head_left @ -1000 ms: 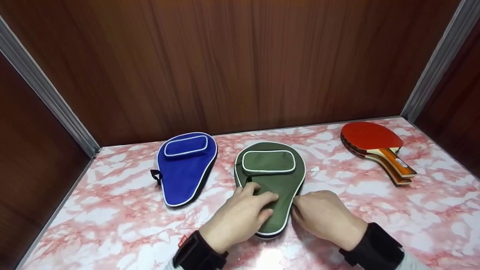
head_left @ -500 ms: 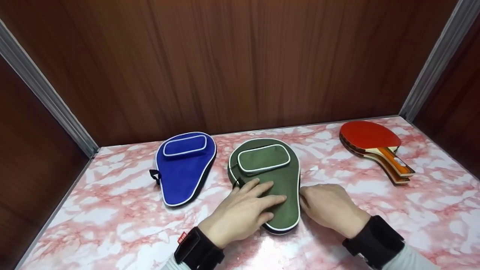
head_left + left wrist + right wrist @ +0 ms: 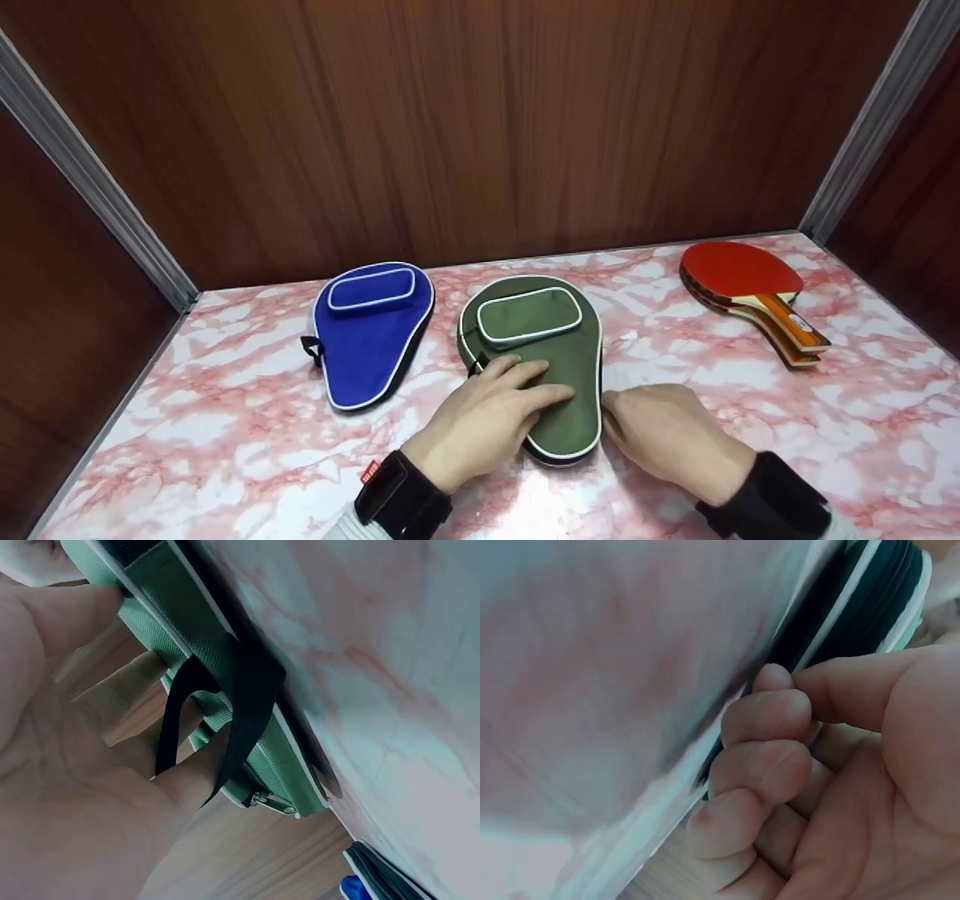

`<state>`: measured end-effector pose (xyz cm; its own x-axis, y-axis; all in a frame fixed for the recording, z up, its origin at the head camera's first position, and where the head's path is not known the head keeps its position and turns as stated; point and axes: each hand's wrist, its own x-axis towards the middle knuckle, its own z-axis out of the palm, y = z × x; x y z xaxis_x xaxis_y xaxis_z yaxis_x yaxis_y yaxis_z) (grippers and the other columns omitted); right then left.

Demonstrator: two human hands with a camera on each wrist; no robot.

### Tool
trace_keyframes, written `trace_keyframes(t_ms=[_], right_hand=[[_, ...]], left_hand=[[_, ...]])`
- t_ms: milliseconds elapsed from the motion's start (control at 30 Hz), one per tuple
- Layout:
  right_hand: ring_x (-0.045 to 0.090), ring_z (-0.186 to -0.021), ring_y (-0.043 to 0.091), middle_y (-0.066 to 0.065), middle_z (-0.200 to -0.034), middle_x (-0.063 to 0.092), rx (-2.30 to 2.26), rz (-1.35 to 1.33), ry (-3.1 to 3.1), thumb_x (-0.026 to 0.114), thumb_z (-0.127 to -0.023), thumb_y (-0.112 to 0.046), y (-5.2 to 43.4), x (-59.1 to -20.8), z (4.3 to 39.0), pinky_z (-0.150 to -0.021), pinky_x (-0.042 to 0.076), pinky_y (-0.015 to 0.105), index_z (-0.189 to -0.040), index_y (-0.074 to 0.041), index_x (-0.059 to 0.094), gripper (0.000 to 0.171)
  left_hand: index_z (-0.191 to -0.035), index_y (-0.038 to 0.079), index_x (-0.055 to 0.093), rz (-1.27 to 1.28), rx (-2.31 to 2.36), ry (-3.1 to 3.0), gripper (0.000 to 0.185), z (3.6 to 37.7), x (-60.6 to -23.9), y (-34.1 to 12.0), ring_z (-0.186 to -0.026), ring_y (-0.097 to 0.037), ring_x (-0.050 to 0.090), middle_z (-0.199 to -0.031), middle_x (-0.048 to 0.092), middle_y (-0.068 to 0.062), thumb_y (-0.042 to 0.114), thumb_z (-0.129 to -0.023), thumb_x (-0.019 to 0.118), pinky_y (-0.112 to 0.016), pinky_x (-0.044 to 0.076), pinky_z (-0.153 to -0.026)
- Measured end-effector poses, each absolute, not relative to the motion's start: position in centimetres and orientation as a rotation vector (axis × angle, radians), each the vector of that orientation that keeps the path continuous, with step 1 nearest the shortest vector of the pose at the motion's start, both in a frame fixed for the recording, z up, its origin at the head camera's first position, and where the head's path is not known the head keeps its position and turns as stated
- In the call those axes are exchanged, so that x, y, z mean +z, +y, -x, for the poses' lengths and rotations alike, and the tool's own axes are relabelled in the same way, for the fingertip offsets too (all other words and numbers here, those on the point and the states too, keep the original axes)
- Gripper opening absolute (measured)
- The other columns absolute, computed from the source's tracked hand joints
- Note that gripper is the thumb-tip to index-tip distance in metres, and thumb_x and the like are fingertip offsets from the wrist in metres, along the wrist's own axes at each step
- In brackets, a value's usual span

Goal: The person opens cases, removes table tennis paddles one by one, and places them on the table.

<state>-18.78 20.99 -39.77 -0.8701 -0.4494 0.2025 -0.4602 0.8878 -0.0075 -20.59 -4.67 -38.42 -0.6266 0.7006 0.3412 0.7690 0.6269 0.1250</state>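
Note:
A green table tennis paddle case [image 3: 574,360] with white piping and a front pocket [image 3: 529,315] lies on the table, narrow end toward me. My left hand [image 3: 476,424] rests on its left side, fingers spread over the front. In the left wrist view a black strap loop [image 3: 251,705] hangs by those fingers, and a metal zipper pull [image 3: 274,804] shows at the case's end. Curled fingers of my right hand [image 3: 671,431] are at the case's right edge. There, in the right wrist view, thumb and forefinger pinch at the dark side band [image 3: 870,611]; what lies between them is hidden.
To the left lies a blue paddle case [image 3: 367,345] with a black loop. Two stacked paddles [image 3: 739,270], the upper one red, lie at the back right. The marbled table [image 3: 247,435] is bounded by wood-look panels [image 3: 480,135] at the back and sides.
The green case has turned and its narrow end has shifted right. My left fingers have spread flatter over it. The right hand moved away from me along the edge, then back toward me.

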Motion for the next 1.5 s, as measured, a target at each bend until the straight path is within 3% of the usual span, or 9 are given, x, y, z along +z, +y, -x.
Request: trace_keyframes(t_ms=[667, 933, 1200, 1500], right_hand=[[0.06, -0.055, 0.019, -0.012, -0.058, 0.05, 0.093, -0.844, -2.855, 0.076, -0.096, -0.021, 20.4, -39.4, 15.7, -0.054, 0.047, 0.045, -0.072, -0.026, 0.057, 0.031], [0.053, -0.049, 0.017, -0.014, -0.056, 0.049, 0.085, -0.925, -2.818, 0.076, -0.1, -0.026, 19.6, -39.1, 14.6, -0.049, 0.041, 0.039, -0.07, -0.029, 0.056, 0.036], [0.051, -0.048, 0.015, -0.012, -0.054, 0.05, 0.09, -0.984, -2.756, 0.082, -0.09, -0.028, 18.1, -39.7, 14.2, -0.048, 0.041, 0.037, -0.067, -0.028, 0.055, 0.036], [0.053, -0.047, 0.017, -0.008, -0.052, 0.048, 0.004, -0.899, -2.629, 0.083, -0.089, -0.032, 15.7, -40.8, 13.8, -0.043, 0.038, 0.038, -0.062, -0.025, 0.051, 0.042]], left_hand=[[-0.148, 0.031, 0.073, 1.206, -0.418, -2.607, 0.043, 20.6, -38.3, -4.9, -0.14, -0.034, 0.059, -0.153, 0.065, -0.01, 0.013, -0.109, 0.066, -0.046, 0.05, -0.115], [-0.151, 0.031, 0.07, 1.216, -0.435, -2.627, 0.046, 20.7, -38.0, -5.0, -0.142, -0.033, 0.058, -0.156, 0.062, -0.011, 0.012, -0.108, 0.066, -0.045, 0.048, -0.118], [-0.15, 0.031, 0.071, 1.214, -0.439, -2.626, 0.046, 20.7, -37.9, -5.0, -0.141, -0.031, 0.059, -0.156, 0.063, -0.01, 0.013, -0.108, 0.067, -0.045, 0.048, -0.117], [-0.149, 0.031, 0.071, 1.216, -0.442, -2.616, 0.046, 20.6, -37.9, -5.1, -0.141, -0.03, 0.059, -0.155, 0.063, -0.01, 0.012, -0.107, 0.067, -0.043, 0.048, -0.117]])
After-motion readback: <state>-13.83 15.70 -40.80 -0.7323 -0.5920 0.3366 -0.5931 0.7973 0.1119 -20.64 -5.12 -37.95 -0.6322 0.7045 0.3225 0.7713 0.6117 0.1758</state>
